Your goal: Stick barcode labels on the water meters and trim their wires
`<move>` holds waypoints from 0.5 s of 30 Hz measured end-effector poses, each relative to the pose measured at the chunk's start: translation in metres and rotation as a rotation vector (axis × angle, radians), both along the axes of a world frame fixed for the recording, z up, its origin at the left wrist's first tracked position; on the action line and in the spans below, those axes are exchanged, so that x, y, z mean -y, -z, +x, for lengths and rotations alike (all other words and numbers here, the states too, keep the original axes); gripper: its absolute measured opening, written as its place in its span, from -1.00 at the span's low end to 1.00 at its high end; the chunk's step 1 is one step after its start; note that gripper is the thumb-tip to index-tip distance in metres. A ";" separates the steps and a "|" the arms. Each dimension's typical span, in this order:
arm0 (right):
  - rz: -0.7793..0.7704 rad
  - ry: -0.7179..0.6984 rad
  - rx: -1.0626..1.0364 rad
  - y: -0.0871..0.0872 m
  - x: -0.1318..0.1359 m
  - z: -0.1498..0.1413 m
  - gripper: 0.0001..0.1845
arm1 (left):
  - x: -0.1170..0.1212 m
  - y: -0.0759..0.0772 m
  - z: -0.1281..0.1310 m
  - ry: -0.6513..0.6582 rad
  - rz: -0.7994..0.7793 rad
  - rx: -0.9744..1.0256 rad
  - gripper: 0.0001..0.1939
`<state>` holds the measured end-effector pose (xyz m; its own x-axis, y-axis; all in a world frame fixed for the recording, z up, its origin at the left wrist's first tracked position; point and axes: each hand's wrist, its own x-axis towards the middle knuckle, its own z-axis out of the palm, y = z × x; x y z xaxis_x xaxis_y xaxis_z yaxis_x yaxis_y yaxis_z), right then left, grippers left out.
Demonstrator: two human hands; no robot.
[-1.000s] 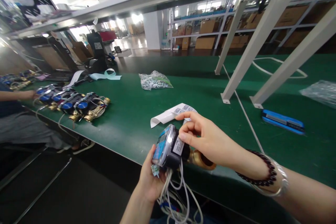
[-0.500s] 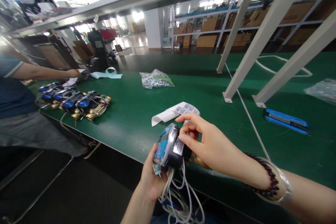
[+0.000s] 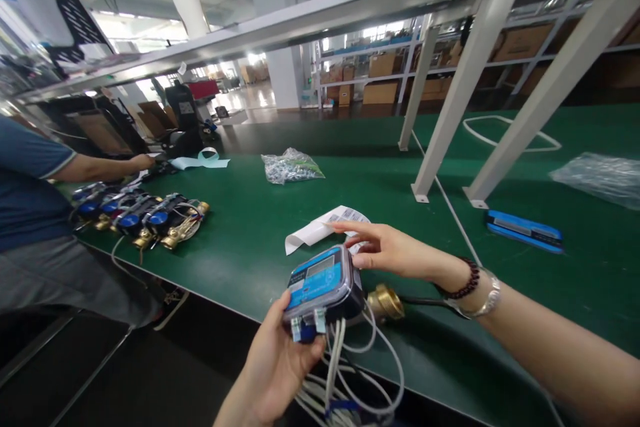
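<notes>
My left hand (image 3: 277, 360) grips a blue-faced meter (image 3: 320, 283) from its lower left, the display tilted up toward me. A brass threaded fitting (image 3: 385, 303) sticks out at the meter's right, and several pale cables (image 3: 337, 360) hang below it. Beside the meter's upper right edge is my right hand (image 3: 380, 247), fingers stretched and apart; its thumb is close to the housing, and I cannot tell whether it touches. Just behind those fingers lies a curled strip of white labels (image 3: 320, 227) on the green table.
Several brass-ended meters (image 3: 160, 220) stand at the left, near a co-worker's outstretched arm (image 3: 110, 167). A clear bag of small parts (image 3: 290, 167) lies mid-table. White posts (image 3: 455, 87) rise at the right, near a blue case (image 3: 525, 230) and a plastic bag (image 3: 600, 177).
My left hand has turned the meter so its face now points upward and the brass fitting shows. My right fingers have spread and moved off the label on its side.
</notes>
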<state>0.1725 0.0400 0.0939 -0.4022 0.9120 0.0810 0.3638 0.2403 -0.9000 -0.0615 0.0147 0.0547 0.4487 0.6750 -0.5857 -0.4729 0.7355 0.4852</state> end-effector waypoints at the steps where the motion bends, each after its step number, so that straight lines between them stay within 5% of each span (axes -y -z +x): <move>1: 0.027 -0.010 -0.008 0.007 0.003 0.002 -0.42 | -0.002 -0.004 0.000 0.028 0.024 0.021 -0.58; 5: 0.038 0.019 0.035 0.031 0.014 0.004 -0.53 | -0.018 -0.011 0.003 -0.006 0.078 0.028 -0.60; 10: 0.173 0.413 0.394 0.060 0.027 0.043 -0.50 | -0.010 0.008 -0.017 -0.060 0.279 -0.176 -0.53; 13: 0.145 0.448 0.623 0.078 0.052 0.077 -0.47 | 0.011 0.033 -0.040 -0.115 0.745 -0.504 -0.53; 15: 0.103 0.352 0.615 0.085 0.073 0.096 -0.62 | 0.018 0.051 -0.042 0.026 1.226 -0.627 -0.60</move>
